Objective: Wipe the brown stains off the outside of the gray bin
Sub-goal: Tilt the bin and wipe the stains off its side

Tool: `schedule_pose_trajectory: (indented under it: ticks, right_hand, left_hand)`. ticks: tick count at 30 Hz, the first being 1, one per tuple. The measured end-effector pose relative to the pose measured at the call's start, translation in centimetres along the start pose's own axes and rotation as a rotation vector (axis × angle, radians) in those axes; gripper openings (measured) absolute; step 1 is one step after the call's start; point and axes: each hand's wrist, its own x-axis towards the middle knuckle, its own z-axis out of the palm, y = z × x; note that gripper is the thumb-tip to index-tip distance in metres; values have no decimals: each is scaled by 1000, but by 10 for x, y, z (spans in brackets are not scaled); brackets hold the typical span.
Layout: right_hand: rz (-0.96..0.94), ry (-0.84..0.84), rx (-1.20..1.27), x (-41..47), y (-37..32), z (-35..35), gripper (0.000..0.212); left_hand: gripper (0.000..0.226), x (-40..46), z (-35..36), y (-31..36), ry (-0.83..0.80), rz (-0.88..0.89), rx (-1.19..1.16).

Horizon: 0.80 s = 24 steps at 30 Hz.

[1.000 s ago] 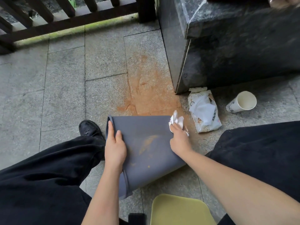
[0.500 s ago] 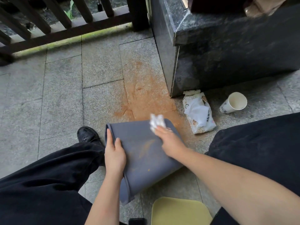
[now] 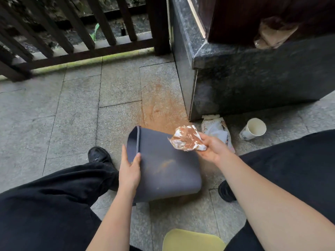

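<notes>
The gray bin (image 3: 168,176) lies tipped on the stone floor between my legs, its open mouth facing up and left. A faint brown streak (image 3: 164,165) marks its upper side. My left hand (image 3: 129,171) grips the bin at its rim, thumb on the outside wall. My right hand (image 3: 211,146) is turned palm up just off the bin's far right corner, holding a crumpled white wipe (image 3: 187,138) smeared brown on its upturned face. The wipe is lifted clear of the bin.
A brown stain (image 3: 161,109) spreads over the floor tiles beyond the bin. A wipes packet (image 3: 218,129) and a tipped paper cup (image 3: 253,128) lie by the dark stone block (image 3: 244,78). A wooden railing (image 3: 72,33) runs behind. A yellow stool (image 3: 193,240) sits below.
My right hand has lifted the wipe off the bin and turned it over, showing its brown-stained side. The bin has tilted, its mouth now showing. My left hand keeps its hold at the rim.
</notes>
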Motion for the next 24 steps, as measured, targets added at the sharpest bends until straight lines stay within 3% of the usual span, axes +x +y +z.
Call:
schedule_pose_trajectory:
  ticks: [6, 9, 15, 19, 21, 24]
  right_hand:
    - [82, -36, 59, -24, 40, -7, 64]
    - [119, -60, 38, -32, 50, -5, 59]
    - [107, 24, 36, -27, 50, 6, 52]
    - [124, 198, 28, -6, 55, 0, 31]
    - [55, 364, -144, 6, 59, -7, 17]
    - [-116, 664, -496, 18, 62, -17, 23]
  left_hand:
    - [66, -27, 13, -6, -196, -79, -144]
    - [62, -37, 16, -3, -283, 17, -39]
    - [65, -53, 24, 1, -158, 94, 115]
    - [63, -50, 29, 0, -93, 124, 116]
    - [61, -47, 29, 1, -75, 145, 135]
    - [60, -43, 28, 4, -59, 153, 152]
